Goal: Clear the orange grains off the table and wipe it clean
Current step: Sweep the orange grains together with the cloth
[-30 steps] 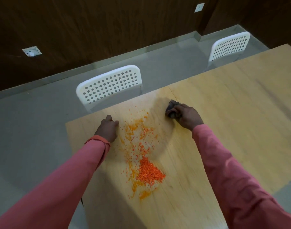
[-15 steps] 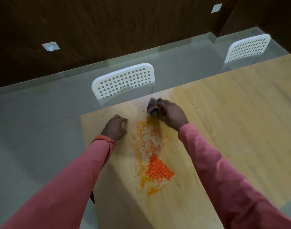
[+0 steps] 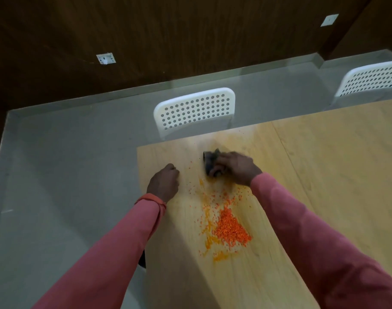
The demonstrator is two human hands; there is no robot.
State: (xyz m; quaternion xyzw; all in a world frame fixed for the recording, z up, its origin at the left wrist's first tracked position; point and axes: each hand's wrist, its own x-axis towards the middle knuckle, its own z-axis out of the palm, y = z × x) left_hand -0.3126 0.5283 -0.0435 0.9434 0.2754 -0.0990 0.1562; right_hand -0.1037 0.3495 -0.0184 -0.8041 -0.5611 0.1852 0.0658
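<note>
Head view: the right hand (image 3: pixel 234 168) grips a dark crumpled cloth (image 3: pixel 210 160) on the pale wooden tabletop (image 3: pixel 324 175) near its far edge. The left hand (image 3: pixel 163 184), fingers curled and holding nothing, rests by the left edge. Orange grains (image 3: pixel 229 226) lie heaped and scattered between the sleeves.

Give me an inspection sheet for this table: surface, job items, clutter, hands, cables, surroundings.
Surface: light wooden table; yellow-orange smears beside the spill.
Job's things: orange grains heaped near the table's left edge, loose ones scattered up toward the hands; dark cloth bunched on the table beyond them.
Clutter: nothing seen.
Hands: right hand grips the cloth; left hand rests on the table near its left edge, fingers curled, holding nothing visible.
Cables: nothing seen.
Surroundings: two white perforated chairs, one at the far edge, another further right; grey floor; dark wood wall with wall sockets.
</note>
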